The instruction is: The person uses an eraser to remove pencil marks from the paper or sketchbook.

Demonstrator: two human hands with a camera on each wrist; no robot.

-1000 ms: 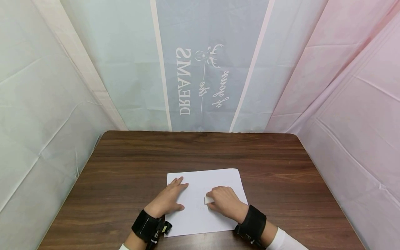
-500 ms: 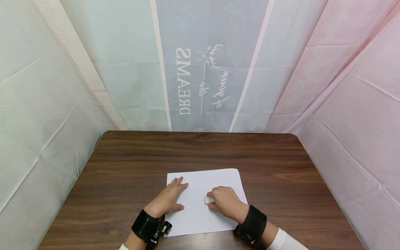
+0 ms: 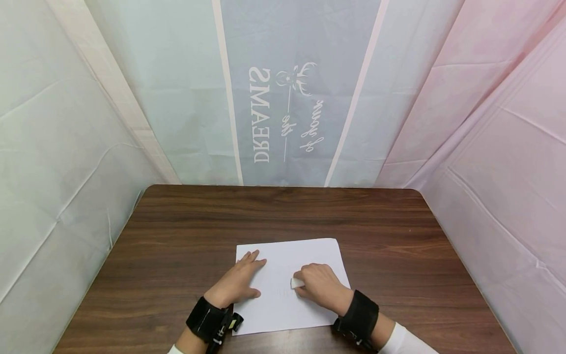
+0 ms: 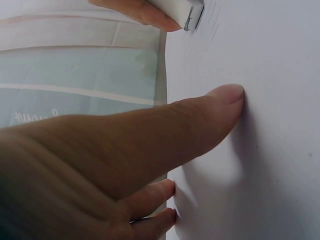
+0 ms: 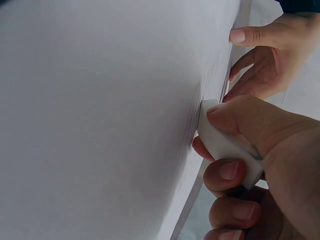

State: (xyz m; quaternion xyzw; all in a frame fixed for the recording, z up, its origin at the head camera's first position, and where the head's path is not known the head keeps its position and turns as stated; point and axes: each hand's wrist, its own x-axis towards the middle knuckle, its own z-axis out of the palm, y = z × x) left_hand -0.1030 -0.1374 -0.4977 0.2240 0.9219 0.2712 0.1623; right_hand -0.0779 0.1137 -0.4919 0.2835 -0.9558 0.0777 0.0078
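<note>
A white sheet of paper [image 3: 305,312] lies on the brown table, with faint pencil strokes [image 4: 215,22] near its middle. My right hand [image 3: 322,287] grips a white eraser [image 5: 222,142] between thumb and curled fingers. The eraser's end, darkened with grey smudges in the left wrist view, is pressed to the paper beside the strokes. On the paper's left part rests my left hand [image 3: 239,282], fingers spread and thumb extended, the fingertips touching the sheet. Both hands show in the right wrist view, the left one beyond the eraser.
The wood-grain table [image 3: 389,246] extends around the sheet on all sides. Pale fabric curtains [image 3: 194,98] hang behind it and at both sides, the back one with mirrored lettering [image 3: 261,115]. Black bands [image 3: 357,314] with cameras are strapped to both wrists.
My right hand, with the eraser, has shifted very slightly to the right on the paper. The left hand and the sheet stay in place.
</note>
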